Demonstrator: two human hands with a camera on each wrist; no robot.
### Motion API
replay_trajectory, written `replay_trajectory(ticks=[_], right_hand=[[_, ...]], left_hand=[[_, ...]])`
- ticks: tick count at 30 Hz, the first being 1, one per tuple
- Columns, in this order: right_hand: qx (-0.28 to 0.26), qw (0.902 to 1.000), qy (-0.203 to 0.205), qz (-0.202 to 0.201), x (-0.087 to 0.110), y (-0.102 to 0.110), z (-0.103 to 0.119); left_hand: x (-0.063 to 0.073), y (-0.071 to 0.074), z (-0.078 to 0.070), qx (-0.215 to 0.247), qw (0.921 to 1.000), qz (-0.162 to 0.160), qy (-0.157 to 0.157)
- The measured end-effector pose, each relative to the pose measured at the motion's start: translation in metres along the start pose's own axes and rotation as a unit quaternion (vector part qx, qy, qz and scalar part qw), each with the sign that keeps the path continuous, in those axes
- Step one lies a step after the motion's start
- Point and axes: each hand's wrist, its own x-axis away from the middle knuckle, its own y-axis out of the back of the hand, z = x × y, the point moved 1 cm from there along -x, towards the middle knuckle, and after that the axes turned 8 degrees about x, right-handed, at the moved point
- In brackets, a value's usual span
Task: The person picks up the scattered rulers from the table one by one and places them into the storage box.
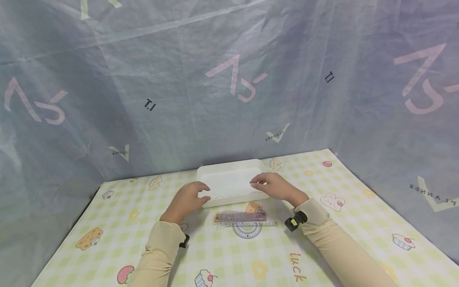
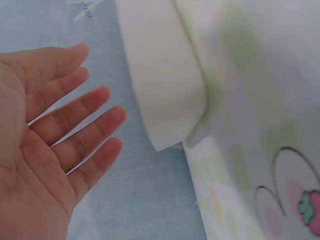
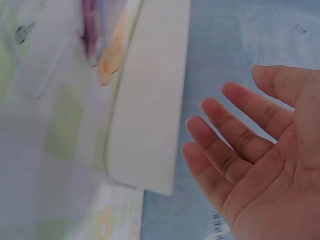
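A shallow white rectangular tray [image 1: 233,198] stands toward the back of the table. My left hand [image 1: 188,200] is at its front left corner, fingers relaxed and holding nothing. The right hand [image 1: 275,186] hovers by the tray's right end, also with nothing in it. In the left wrist view the fingers [image 2: 90,131] are loosely spread, apart from the tray's side wall [image 2: 167,80]. The right wrist view likewise shows a gap between the fingers [image 3: 235,131] and the tray [image 3: 147,105]. Between the hands, in front of the tray, lie a pinkish transparent ruler [image 1: 240,217] and a clear protractor [image 1: 247,230].
More clear, ruler-like pieces [image 1: 270,224] overlap the pink ruler. A green-and-white checked tablecloth [image 1: 118,223] with cartoon prints covers the table. Grey-blue fabric [image 1: 186,131] hangs behind the table and along its sides.
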Motion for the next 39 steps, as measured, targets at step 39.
replay_trajectory(ticks=[39], right_hand=[[-0.002,0.9864,0.060,0.153,0.009,0.013,0.041]], left_hand=[[-0.001,-0.005,-0.056,0.026,0.9910,0.123,-0.048]])
